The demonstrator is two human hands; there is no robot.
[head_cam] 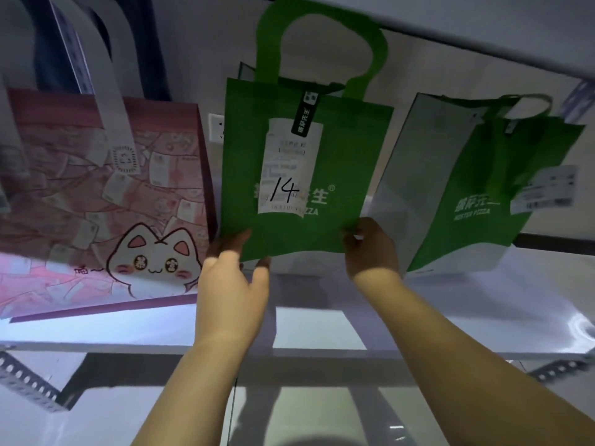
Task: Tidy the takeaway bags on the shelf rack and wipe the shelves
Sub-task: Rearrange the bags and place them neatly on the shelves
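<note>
Head view: left hand point(231, 281) and right hand point(372, 249) are pinching the middle green bag's point(306, 175) lower corners, seemingly loosely, risking it slipping sideways.

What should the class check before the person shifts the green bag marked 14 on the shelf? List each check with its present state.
1. The left hand grips the lower left corner of the green bag marked 14: ok.
2. The right hand pinches its lower right corner: ok.
3. Its receipt faces forward, number readable: ok.
4. Clear of the pink cat bag: cannot tell, edges very close.
5. The other green bag faces forward: not ok, turned sideways.
6. The shelf is wiped: cannot tell.
</note>
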